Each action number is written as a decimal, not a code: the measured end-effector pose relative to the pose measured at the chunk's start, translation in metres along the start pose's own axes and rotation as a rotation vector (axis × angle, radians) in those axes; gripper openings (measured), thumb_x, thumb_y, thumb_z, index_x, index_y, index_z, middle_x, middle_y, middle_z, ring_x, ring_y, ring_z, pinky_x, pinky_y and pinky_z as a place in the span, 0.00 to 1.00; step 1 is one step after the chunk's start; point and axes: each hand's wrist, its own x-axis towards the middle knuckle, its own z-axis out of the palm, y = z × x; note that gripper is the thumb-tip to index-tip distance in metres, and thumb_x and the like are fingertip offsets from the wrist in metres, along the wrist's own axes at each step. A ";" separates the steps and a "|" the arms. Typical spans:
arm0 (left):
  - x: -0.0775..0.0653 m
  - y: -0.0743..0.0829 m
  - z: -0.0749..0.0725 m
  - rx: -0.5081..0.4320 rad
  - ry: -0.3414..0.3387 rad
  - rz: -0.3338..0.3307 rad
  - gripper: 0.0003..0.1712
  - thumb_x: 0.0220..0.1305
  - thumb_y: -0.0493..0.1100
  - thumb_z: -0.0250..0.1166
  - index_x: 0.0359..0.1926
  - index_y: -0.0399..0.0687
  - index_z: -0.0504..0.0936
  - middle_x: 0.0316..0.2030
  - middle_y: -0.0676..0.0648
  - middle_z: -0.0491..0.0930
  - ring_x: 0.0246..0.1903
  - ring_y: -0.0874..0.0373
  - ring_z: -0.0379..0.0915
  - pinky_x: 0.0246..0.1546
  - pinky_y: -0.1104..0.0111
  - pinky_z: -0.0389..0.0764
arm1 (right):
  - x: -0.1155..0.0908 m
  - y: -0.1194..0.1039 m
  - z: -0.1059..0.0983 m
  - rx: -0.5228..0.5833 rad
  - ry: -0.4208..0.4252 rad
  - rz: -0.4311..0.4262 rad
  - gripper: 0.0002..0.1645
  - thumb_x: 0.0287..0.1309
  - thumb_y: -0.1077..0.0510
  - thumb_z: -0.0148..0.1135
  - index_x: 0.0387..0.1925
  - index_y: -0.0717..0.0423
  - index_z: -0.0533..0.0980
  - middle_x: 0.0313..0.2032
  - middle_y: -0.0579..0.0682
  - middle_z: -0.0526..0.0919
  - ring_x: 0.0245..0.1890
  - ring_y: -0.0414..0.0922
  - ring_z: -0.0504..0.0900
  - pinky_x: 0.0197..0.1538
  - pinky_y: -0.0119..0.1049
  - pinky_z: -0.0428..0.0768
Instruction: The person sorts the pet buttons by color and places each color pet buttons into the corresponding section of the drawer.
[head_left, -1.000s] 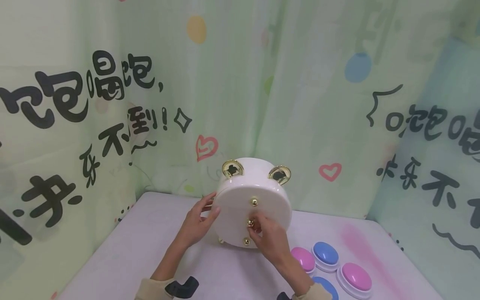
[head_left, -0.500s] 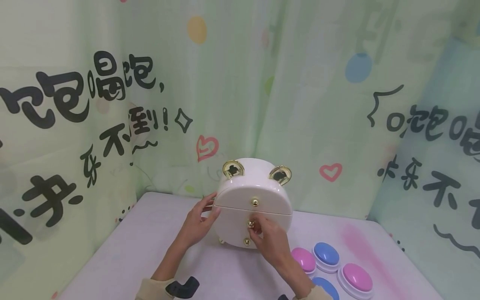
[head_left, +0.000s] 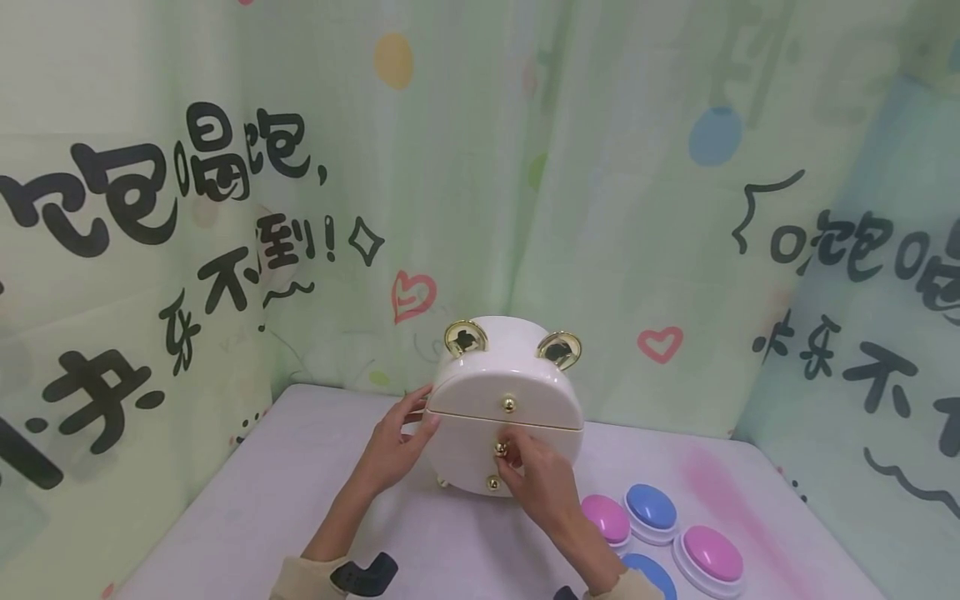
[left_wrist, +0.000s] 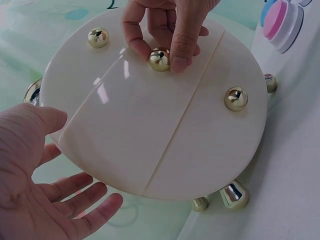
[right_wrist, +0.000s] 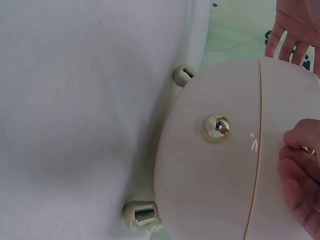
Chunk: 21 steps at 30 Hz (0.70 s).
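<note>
A white round jewelry box (head_left: pixel 517 333) with two gold-rimmed ears (head_left: pixel 560 350) stands on small gold feet (left_wrist: pixel 235 195). Its front carries three drawers with round gold knobs. My right hand (head_left: pixel 542 475) pinches the middle knob (left_wrist: pixel 159 60) between thumb and fingers. The middle drawer (left_wrist: pixel 135 115) sits slightly proud of the upper one, and a thin seam runs between them. At the box's left side is my left hand (head_left: pixel 396 446), fingers extended and thumb by the front edge. The upper knob (head_left: pixel 509 404) and lower knob (head_left: pixel 493 483) are untouched.
Several domed buttons on white bases, among them a pink button (head_left: pixel 714 553) and a blue button (head_left: pixel 652 507), lie right of the box, near my right forearm. A patterned curtain (head_left: pixel 480 192) stands behind the white table (head_left: pixel 330 417) and along both sides.
A seam has appeared across the box front below the upper drawer, as the middle drawer has come out slightly. Both hands have stayed nearly in place.
</note>
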 end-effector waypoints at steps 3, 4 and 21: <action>-0.001 -0.001 0.000 -0.002 -0.005 -0.008 0.29 0.68 0.49 0.59 0.68 0.55 0.66 0.55 0.45 0.76 0.54 0.48 0.74 0.44 0.58 0.80 | 0.000 0.000 0.000 -0.010 -0.004 0.003 0.21 0.39 0.67 0.74 0.35 0.48 0.76 0.23 0.38 0.80 0.24 0.32 0.75 0.28 0.23 0.75; -0.001 -0.001 0.000 -0.005 -0.008 -0.016 0.29 0.68 0.50 0.59 0.68 0.55 0.66 0.55 0.45 0.76 0.54 0.48 0.74 0.44 0.59 0.80 | -0.001 0.000 0.000 -0.010 -0.005 0.004 0.21 0.39 0.67 0.74 0.35 0.48 0.76 0.23 0.38 0.80 0.24 0.31 0.75 0.28 0.22 0.75; 0.001 -0.002 0.000 -0.002 -0.006 -0.039 0.28 0.70 0.56 0.55 0.68 0.59 0.66 0.55 0.45 0.75 0.56 0.48 0.73 0.49 0.52 0.78 | -0.004 -0.008 -0.006 0.025 -0.022 0.004 0.20 0.40 0.67 0.75 0.34 0.48 0.76 0.26 0.39 0.82 0.25 0.31 0.76 0.30 0.20 0.76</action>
